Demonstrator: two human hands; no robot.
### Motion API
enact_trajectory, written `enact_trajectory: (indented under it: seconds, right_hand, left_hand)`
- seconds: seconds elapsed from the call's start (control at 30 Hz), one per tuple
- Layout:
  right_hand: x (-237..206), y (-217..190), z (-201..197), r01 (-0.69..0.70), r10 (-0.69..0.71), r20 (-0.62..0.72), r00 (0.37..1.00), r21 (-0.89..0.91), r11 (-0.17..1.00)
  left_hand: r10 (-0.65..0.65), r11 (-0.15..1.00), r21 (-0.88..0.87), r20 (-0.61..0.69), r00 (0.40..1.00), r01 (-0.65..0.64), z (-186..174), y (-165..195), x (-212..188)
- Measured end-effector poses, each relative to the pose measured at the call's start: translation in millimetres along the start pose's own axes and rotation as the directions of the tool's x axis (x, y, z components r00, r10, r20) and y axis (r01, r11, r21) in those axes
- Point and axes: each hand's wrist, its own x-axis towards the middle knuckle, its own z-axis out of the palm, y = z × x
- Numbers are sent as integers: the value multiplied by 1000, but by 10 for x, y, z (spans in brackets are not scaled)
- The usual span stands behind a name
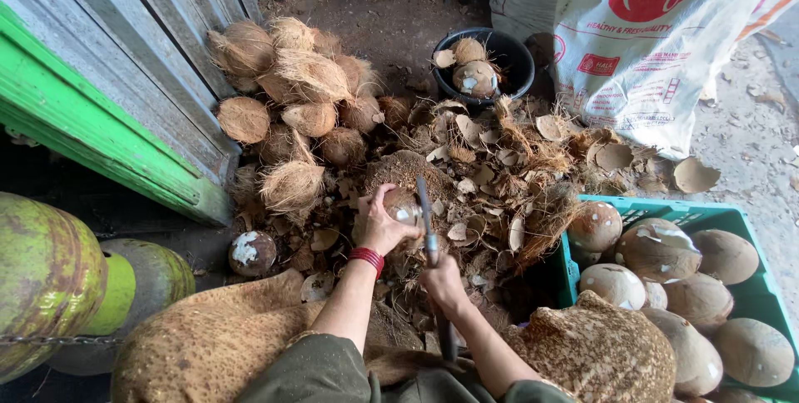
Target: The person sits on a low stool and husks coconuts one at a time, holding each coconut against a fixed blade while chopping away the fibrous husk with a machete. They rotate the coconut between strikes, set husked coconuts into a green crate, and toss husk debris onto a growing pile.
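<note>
Our left hand [381,224] is wrapped around a partly husked coconut [402,205], fingers curled over its near side, pressing it down on a mound of husk [408,171] at the centre of the scene. A red band [367,258] sits on that wrist. Our right hand [441,282] is closed around the handle of a long knife [425,213]. The blade's long axis runs from the hand toward 12 o'clock, leaning slightly to 11, and its edge lies just beside the coconut, on the nut's 3 o'clock flank. So the coconut sits at about 11 o'clock from the right hand, close in, and the left hand is the nearer of the two to it.

Outward, at 10 to 11 o'clock, a heap of fibrous coconuts [291,87] rests against a grey plank wall [141,28]. At 1 o'clock a black bucket [516,53] holds a few pieces, with a white printed sack [641,45] beyond. At 4 o'clock a green crate [707,218] holds husked nuts. Husk scraps [516,161] cover the ground.
</note>
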Motion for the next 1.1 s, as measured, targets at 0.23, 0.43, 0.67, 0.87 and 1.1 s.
enact_trajectory:
  seconds: [0.23, 0.43, 0.67, 0.87, 1.1]
  right_hand:
    - [-53, -108, -48, -410, 409, 84, 909, -5, 912]
    - [-66, -158, 35, 202, -195, 82, 977, -82, 976]
    - [-71, -122, 158, -516, 518, 123, 846, -52, 855]
    - [-20, -94, 119, -255, 252, 178, 951, -5, 967]
    - [28, -35, 104, 260, -250, 119, 961, -79, 962]
  left_hand:
    - [-84, 996, -30, 53, 995, 85, -241, 45, 11]
    - [-93, 994, -48, 30, 995, 95, -204, 94, -57]
    - [-133, 987, -100, -46, 990, 127, -157, 57, -33]
    - [-74, 995, 63, -19, 997, 75, -217, 68, -15]
    - [41, 972, 232, 27, 999, -46, -171, 336, 39]
